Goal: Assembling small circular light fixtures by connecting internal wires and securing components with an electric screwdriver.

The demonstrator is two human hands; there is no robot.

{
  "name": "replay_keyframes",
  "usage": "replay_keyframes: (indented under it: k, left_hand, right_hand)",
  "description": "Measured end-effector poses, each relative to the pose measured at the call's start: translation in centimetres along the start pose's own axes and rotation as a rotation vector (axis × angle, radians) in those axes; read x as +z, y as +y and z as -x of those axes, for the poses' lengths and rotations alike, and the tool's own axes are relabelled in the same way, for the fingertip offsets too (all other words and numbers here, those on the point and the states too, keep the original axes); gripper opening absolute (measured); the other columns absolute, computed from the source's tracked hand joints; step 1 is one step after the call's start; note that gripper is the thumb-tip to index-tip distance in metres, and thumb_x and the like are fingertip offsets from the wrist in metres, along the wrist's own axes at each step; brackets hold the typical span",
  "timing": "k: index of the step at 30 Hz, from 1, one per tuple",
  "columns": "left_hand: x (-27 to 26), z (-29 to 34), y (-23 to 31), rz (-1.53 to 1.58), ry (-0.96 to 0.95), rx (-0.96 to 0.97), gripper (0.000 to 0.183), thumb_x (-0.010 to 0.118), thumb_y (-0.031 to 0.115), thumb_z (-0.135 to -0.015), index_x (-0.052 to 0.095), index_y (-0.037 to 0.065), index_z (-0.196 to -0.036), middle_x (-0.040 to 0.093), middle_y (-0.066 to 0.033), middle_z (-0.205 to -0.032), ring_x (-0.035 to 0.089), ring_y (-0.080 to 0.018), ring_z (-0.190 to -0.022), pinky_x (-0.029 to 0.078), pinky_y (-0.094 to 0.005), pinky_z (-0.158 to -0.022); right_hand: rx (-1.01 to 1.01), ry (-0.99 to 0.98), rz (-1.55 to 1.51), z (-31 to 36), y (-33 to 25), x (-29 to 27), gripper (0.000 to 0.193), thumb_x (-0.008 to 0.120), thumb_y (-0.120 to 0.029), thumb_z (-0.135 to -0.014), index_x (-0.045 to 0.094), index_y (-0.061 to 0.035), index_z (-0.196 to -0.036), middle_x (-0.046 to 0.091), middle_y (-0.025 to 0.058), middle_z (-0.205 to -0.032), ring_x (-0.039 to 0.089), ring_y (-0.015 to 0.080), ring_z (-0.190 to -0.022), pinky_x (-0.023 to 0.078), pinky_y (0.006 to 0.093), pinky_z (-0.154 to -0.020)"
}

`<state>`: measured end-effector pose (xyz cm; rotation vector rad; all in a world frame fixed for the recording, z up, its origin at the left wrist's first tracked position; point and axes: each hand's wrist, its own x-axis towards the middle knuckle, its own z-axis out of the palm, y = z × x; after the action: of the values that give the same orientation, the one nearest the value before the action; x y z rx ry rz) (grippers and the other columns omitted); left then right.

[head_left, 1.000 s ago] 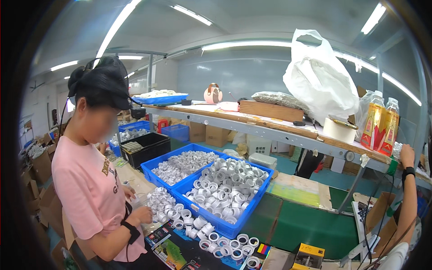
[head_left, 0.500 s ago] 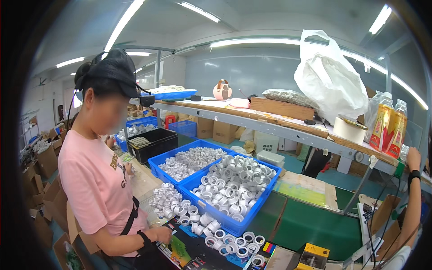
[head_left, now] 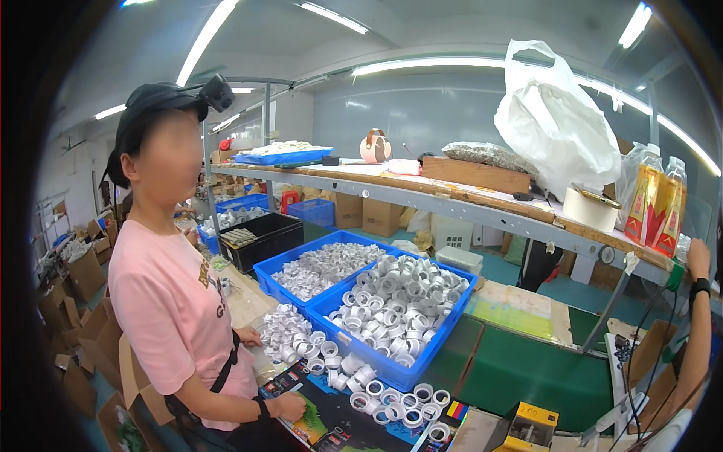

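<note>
At the right edge my right hand, with a black band on its wrist, is raised at the end of the raised shelf. Its fingers are curled beside a small shiny, crumpled-looking thing, and what lies in them is hidden. Closest to it stand two clear-topped bottles with gold and red labels. Green tape and dark cables hang just below the hand. My left hand is out of view.
A co-worker in a pink shirt stands left of the bench. Blue crates hold white plastic ring fittings and smaller white pieces; more fittings lie loose. A yellow box sits nearer. A white plastic bag stands on the shelf.
The co-worker has lifted and turned their head, and a second hand now shows by the small white pieces. My right hand stays at the shelf end; the view has shifted slightly.
</note>
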<state>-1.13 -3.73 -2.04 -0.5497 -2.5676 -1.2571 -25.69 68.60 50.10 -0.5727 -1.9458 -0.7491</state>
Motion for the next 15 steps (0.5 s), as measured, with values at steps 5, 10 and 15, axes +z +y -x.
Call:
replay_keyframes:
  k: [5, 10, 15]
  left_hand:
    - [-0.4, -0.1, 0.7, -0.006, -0.025, -0.031, 0.012, 0.058, 0.014, -0.083, 0.06, 0.006, -0.092, 0.053, -0.0116, -0.09, 0.056, -0.0337, -0.075, 0.045, -0.0423, -0.061]
    - [-0.1, 0.1, 0.8, 0.003, 0.032, 0.02, 0.012, 0.059, 0.014, -0.083, 0.059, 0.006, -0.091, 0.052, -0.0124, -0.087, 0.055, -0.0336, -0.072, 0.044, -0.0423, -0.06]
    - [-3.5, -1.0, 1.5, 0.042, -0.078, 0.031, 0.016, 0.06, 0.012, -0.08, 0.06, 0.003, -0.094, 0.057, -0.0134, -0.088, 0.059, -0.0321, -0.074, 0.048, -0.0391, -0.062]
  right_hand:
    - [-0.011, 0.009, -0.022, 0.1, -0.3, 0.1, 0.01, 0.048, -0.003, -0.083, 0.057, 0.0002, -0.084, 0.061, 0.02, -0.086, 0.062, 0.0382, -0.082, 0.05, 0.0462, -0.071]
    - [-0.014, 0.042, -0.041, 0.3, 0.3, -0.1, 0.009, 0.048, -0.003, -0.082, 0.057, 0.0003, -0.083, 0.06, 0.0203, -0.086, 0.061, 0.0381, -0.081, 0.05, 0.0467, -0.07]
    - [-0.054, 0.055, 0.004, 0.6, 0.5, -0.3, 0.011, 0.048, -0.002, -0.081, 0.057, 0.0011, -0.085, 0.061, 0.0182, -0.084, 0.062, 0.0343, -0.077, 0.051, 0.0425, -0.069]
